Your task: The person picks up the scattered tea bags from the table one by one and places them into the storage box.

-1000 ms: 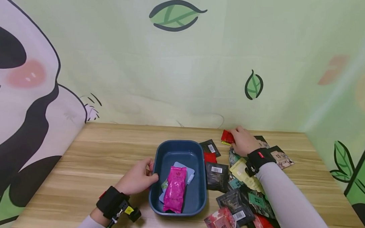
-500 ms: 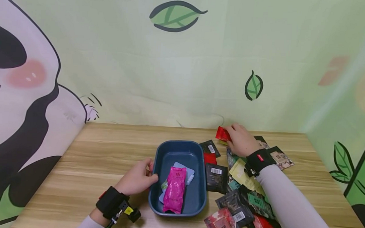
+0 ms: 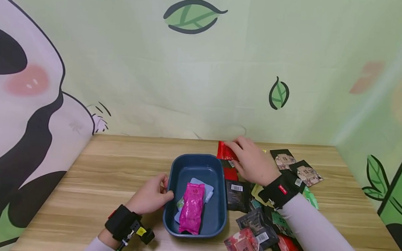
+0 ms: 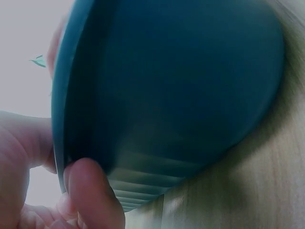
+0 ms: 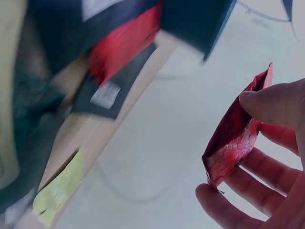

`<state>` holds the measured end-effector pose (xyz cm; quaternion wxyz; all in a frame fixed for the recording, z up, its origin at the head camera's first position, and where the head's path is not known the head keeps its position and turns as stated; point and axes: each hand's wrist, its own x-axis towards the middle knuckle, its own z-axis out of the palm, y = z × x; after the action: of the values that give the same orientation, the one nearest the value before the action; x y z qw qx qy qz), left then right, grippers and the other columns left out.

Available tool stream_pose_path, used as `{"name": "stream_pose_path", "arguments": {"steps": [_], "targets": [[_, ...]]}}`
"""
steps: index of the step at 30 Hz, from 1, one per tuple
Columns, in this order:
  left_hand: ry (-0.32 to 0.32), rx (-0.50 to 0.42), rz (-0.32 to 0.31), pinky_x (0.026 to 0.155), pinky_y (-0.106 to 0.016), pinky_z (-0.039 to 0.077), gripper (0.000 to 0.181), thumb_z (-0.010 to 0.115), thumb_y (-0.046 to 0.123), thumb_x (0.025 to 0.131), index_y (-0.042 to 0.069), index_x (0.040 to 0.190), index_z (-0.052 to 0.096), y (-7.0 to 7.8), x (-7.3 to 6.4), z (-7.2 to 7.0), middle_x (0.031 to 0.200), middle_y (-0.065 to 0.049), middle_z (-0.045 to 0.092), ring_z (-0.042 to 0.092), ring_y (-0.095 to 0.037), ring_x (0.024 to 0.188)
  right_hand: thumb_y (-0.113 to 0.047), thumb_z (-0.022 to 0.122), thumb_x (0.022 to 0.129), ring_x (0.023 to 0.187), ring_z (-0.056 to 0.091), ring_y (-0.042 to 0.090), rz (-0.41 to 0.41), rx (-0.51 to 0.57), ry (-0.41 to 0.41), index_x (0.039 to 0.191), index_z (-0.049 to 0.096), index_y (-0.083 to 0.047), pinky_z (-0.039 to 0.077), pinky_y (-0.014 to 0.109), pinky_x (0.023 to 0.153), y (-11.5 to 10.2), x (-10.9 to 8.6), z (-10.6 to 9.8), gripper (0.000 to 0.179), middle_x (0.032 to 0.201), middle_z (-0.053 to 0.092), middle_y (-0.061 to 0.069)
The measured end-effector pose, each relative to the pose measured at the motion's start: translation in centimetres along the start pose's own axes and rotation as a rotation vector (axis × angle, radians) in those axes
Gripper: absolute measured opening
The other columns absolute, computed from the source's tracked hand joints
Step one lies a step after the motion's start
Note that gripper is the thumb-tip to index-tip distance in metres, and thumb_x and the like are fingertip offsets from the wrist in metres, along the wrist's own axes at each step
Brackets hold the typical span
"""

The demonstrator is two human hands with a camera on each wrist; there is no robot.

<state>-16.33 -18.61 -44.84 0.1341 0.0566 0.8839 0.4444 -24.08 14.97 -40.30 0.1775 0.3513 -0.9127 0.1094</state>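
My left hand point(image 3: 150, 195) grips the left rim of a dark blue plastic basin point(image 3: 197, 168); in the left wrist view its fingers curl over that rim point(image 4: 71, 62). Inside the basin a shiny pink packet point(image 3: 192, 210) lies on a light blue piece point(image 3: 208, 188), partly covering it. My right hand point(image 3: 254, 160) pinches a small red foil packet point(image 3: 225, 150) by thumb and fingers, just past the basin's far right corner. The right wrist view shows this red packet point(image 5: 233, 138) held up, clear of the tabletop.
Right of the basin lies a loose heap of sachets, with black ones point(image 3: 238, 195), a red patterned one point(image 3: 241, 245) and green ones point(image 3: 311, 197). Two black sachets with pictures point(image 3: 306, 173) lie at the back right. A green fabric backdrop point(image 3: 140, 64) rises behind the table.
My right hand has moved left with the red packet, from the back of the heap toward the basin. A yellow-green sachet stays behind. My left hand and the basin have barely moved.
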Motion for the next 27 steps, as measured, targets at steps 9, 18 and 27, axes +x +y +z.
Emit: {"name": "stream_pose_path", "arguments": {"steps": [9,18,27], "targets": [[0.002,0.007,0.0,0.049,-0.034,0.046,0.024,0.064,0.02,0.089,0.007,0.099,0.048,0.0,-0.1,-0.1,0.062,-0.008,0.055,0.059,-0.029,0.054,-0.032,0.072,0.085,0.115,0.051,0.016,-0.096,0.051,-0.059,0.143,0.052,-0.017,0.048,0.032,0.095,-4.3,1.4,0.9,0.063,0.129,0.053,0.003],[-0.001,-0.009,0.008,0.051,-0.037,0.049,0.025,0.065,0.021,0.089,0.006,0.1,0.048,0.0,-0.1,-0.1,0.063,-0.009,0.056,0.059,-0.03,0.054,-0.035,0.067,0.089,0.115,0.052,0.013,-0.154,0.075,-0.156,0.145,0.05,-0.019,0.048,0.029,0.094,-7.4,3.5,2.0,0.061,0.13,0.053,0.002],[-0.01,-0.017,0.02,0.051,-0.037,0.049,0.025,0.064,0.02,0.089,0.004,0.101,0.048,0.1,-0.1,-0.2,0.063,-0.008,0.057,0.059,-0.031,0.054,-0.052,0.065,0.085,0.141,0.037,0.026,-0.126,0.112,-0.242,0.156,0.037,-0.019,0.038,0.043,0.108,-8.1,3.5,2.9,0.083,0.157,0.035,0.008]]}}
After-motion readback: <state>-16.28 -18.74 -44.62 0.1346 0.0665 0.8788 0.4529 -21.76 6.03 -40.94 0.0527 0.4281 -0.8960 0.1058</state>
